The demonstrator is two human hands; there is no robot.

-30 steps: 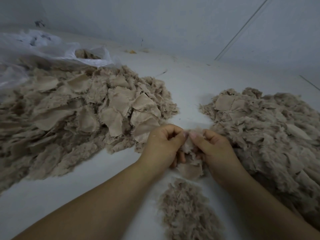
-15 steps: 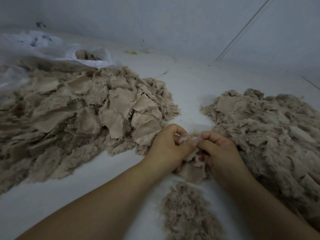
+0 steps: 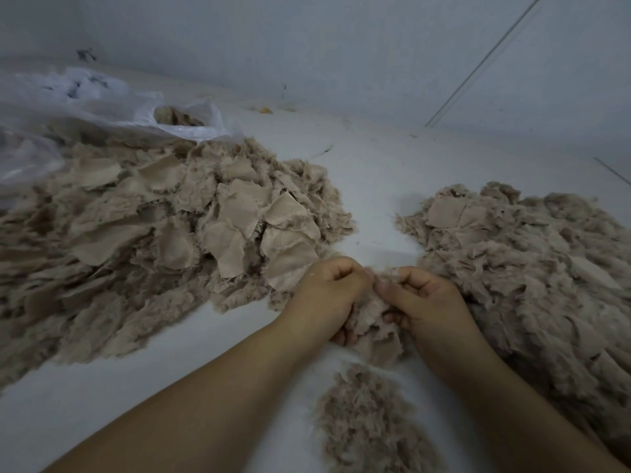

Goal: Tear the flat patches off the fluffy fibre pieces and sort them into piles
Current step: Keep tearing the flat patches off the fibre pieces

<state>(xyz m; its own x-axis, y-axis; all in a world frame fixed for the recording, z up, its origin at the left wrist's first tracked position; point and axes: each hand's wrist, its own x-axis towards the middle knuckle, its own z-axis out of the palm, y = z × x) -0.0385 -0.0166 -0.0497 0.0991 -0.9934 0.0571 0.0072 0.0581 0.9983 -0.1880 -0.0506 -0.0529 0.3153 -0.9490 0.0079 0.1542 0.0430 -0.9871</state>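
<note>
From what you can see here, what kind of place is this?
Probably a small workshop for sorting textile scrap by hand: big heaps of fluffy fibre pieces on a bare pale surface, a plastic bag of more, plain walls.

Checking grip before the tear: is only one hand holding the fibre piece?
No, both the left hand and right hand grip the fibre piece.

Both hands meet at centre, fists curled, thumbs nearly touching.
Left hand (image 3: 326, 295) and right hand (image 3: 426, 302) have fingers (image 3: 415, 279) curled inward, pinching one fluffy piece (image 3: 372, 322) between them; bare forearms run in from the lower edge, converging, wrists roughly level.
</note>
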